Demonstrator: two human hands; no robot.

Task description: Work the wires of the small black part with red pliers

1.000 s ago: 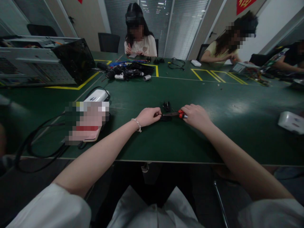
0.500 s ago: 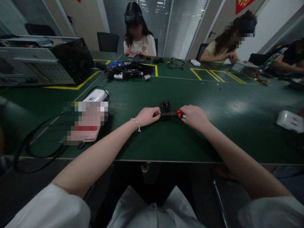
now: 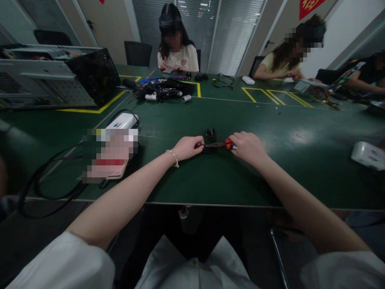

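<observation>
Over the green table, my right hand [image 3: 248, 147] is closed around the red handles of a pair of long-nosed pliers [image 3: 221, 144]. Their dark jaws point left, toward the fingertips of my left hand [image 3: 189, 147]. That hand pinches a small dark piece at the jaw tips; its kind is too small and dark to make out. Just below the jaws lies a flat black object [image 3: 209, 150] on the tabletop. A little behind them sits a small bundle of black cable [image 3: 211, 134].
Left of my arm are a phone [image 3: 112, 160], a white power bank [image 3: 124, 120] and looped black cable [image 3: 39, 180]. An opened computer case [image 3: 36, 82] stands at the far left. Tangled cables [image 3: 165, 89] lie at the back. Co-workers sit across, and a white device [image 3: 367, 154] is at right.
My hands and the pliers hold almost the same pose; the view has shifted slightly. Across the table at right, a co-worker's hands have moved a little.
</observation>
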